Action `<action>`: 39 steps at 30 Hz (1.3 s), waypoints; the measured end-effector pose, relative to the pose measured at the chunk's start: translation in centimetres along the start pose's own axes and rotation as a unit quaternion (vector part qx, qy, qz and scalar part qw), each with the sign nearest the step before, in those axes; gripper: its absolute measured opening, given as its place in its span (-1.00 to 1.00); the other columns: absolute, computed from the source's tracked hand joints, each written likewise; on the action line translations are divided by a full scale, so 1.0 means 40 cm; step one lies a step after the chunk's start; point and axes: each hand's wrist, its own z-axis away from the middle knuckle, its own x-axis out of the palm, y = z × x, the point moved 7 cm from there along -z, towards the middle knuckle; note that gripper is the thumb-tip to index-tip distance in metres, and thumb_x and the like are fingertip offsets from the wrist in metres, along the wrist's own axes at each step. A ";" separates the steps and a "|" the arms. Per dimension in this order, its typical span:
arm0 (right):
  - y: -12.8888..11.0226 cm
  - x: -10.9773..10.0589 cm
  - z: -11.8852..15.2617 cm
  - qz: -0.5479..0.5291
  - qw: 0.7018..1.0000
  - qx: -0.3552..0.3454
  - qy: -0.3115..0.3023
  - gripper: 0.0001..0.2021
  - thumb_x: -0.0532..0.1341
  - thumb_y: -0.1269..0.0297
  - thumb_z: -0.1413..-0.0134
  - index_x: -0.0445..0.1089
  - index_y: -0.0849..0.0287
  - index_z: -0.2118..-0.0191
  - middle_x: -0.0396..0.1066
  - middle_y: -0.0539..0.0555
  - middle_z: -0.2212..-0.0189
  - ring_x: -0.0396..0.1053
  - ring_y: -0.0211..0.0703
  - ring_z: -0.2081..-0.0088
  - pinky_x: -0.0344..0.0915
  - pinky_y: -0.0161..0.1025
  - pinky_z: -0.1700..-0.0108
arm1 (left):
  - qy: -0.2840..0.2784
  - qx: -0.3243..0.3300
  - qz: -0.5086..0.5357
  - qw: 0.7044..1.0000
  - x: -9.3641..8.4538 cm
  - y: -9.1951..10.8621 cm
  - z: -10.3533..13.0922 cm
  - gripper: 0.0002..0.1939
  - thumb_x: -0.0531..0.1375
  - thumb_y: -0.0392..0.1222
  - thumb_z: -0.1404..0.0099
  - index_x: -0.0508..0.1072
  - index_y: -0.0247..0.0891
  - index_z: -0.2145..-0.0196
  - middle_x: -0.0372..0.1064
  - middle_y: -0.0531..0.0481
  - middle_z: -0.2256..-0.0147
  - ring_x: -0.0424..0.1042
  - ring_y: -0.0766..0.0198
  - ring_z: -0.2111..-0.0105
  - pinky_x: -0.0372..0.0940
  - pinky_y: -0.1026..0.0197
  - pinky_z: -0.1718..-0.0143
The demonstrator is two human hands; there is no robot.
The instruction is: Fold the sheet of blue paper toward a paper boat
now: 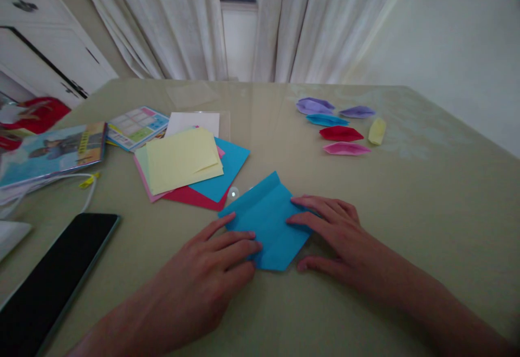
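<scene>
A blue sheet of origami paper with folded edges and crease lines lies on the table in front of me. My left hand rests on its lower left part, fingers stretched out and pressing on the paper. On the right side, my right hand touches the paper with spread fingertips, the thumb apart on the tabletop. Beyond the paper, to the left, is a pile of coloured sheets with a yellow sheet on top and a blue sheet poking out.
Folded paper boats in purple, blue, red, pink and yellow sit at the back right. A black-screened phone, a white cable and a picture booklet lie on the left.
</scene>
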 end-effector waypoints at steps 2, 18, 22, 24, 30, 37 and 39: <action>0.001 -0.001 -0.002 0.009 1.000 -0.004 0.001 -0.51 0.42 0.03 -0.27 0.44 -0.08 -0.25 0.33 0.20 -0.38 0.25 0.32 -0.36 0.13 0.37 -0.31 | 0.013 -0.008 0.001 1.000 -0.012 -0.017 -0.004 -0.73 0.12 -0.45 -0.43 0.55 -0.20 0.08 0.56 -0.01 -0.17 0.49 0.20 -0.23 -0.10 -0.06 -0.54; -0.056 0.001 0.000 -0.022 0.996 -0.089 0.021 -0.69 0.30 0.47 -0.18 0.56 0.03 0.00 0.53 0.10 0.12 0.46 0.06 0.04 0.23 0.09 -0.16 | 0.088 -0.109 0.027 0.990 -0.030 -0.091 -0.007 -0.88 0.30 -0.12 -0.49 0.57 -0.19 0.10 0.54 -0.13 -0.12 0.50 0.04 -0.13 0.40 -0.06 -0.20; -0.051 -0.002 0.001 -0.029 0.996 -0.088 0.006 -0.65 0.27 0.52 -0.16 0.55 0.03 -0.01 0.53 0.13 0.09 0.47 0.07 0.02 0.32 0.07 -0.12 | 0.079 -0.092 0.037 0.992 -0.032 -0.092 -0.008 -0.84 0.25 -0.14 -0.54 0.61 -0.18 0.21 0.55 -0.08 0.04 0.52 0.15 0.07 0.42 0.09 0.00; -0.049 -0.004 0.003 -0.033 0.996 -0.087 0.002 -0.63 0.27 0.53 -0.15 0.56 0.02 -0.02 0.54 0.14 0.08 0.48 0.09 0.00 0.36 0.06 -0.10 | 0.070 -0.084 0.028 0.994 -0.032 -0.087 -0.010 -0.78 0.21 -0.15 -0.56 0.61 -0.20 0.24 0.53 -0.06 0.14 0.51 0.20 0.17 0.41 0.16 0.11; -0.033 -0.005 0.007 -0.071 0.995 -0.071 -0.011 -0.61 0.27 0.51 -0.19 0.57 -0.04 -0.06 0.53 0.12 0.01 0.50 0.05 -0.02 0.45 -0.02 -0.10 | 0.036 -0.055 -0.111 0.992 -0.028 -0.028 -0.008 -0.74 0.10 -0.23 -0.61 0.60 -0.23 0.12 0.55 -0.05 0.25 0.52 0.13 0.28 0.41 0.06 0.20; -0.016 -0.003 0.007 -0.085 0.994 -0.071 -0.025 -0.63 0.25 0.48 -0.28 0.58 -0.06 -0.09 0.55 0.10 -0.02 0.51 0.03 -0.04 0.48 -0.05 -0.10 | -0.017 -0.041 -0.219 0.975 -0.001 0.036 0.003 -0.70 0.05 -0.34 -0.57 0.55 -0.33 -0.06 0.62 -0.21 0.05 0.60 -0.04 0.20 0.44 -0.06 0.25; -0.015 -0.003 0.005 -0.082 0.994 -0.068 -0.024 -0.63 0.24 0.48 -0.28 0.58 -0.06 -0.09 0.55 0.10 -0.03 0.52 0.04 -0.05 0.48 -0.03 -0.12 | -0.021 -0.045 -0.215 0.975 -0.001 0.030 0.000 -0.69 0.05 -0.33 -0.57 0.56 -0.31 -0.07 0.63 -0.19 0.05 0.61 -0.03 0.21 0.46 -0.06 0.26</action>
